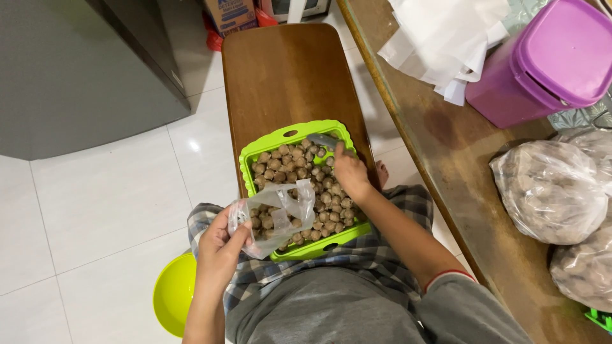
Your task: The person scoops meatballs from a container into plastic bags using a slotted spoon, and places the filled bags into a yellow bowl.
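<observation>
Green plastic tray (255,155), rectangular with slotted handles, resting at the near edge of a brown wooden stool (280,70) and partly over the lap of the seated person. The tray is filled almost edge to edge with small round brownish balls (299,169), apparently meatballs.

Left hand (220,245): fingers closed on the mouth of a small clear plastic bag (280,213), held open over the near left corner of the tray. The bag already contains a modest layer of balls, well short of full as far as can be judged.

Right hand (349,173): closed around a grey spoon or scoop (322,140), whose bowl lies among the balls near the far right corner of the tray. Whether the scoop is loaded cannot be told.

Progress, as a judgement: one bag is partly filled, while the bulk of the balls remains in the tray, so most of the portioning appears to lie ahead.

Surroundings: a yellow-green bowl (172,293) stands on the white tiled floor (95,204) beside the person's left knee. A long wooden table (446,146) runs along the right, carrying a stack of white sheets or bags (440,44) at its far end, a purple lidded tub (548,60), and two large clear sacks (551,191) of similar brownish contents at its right edge. A grey cabinet (70,76) occupies the far left.
</observation>
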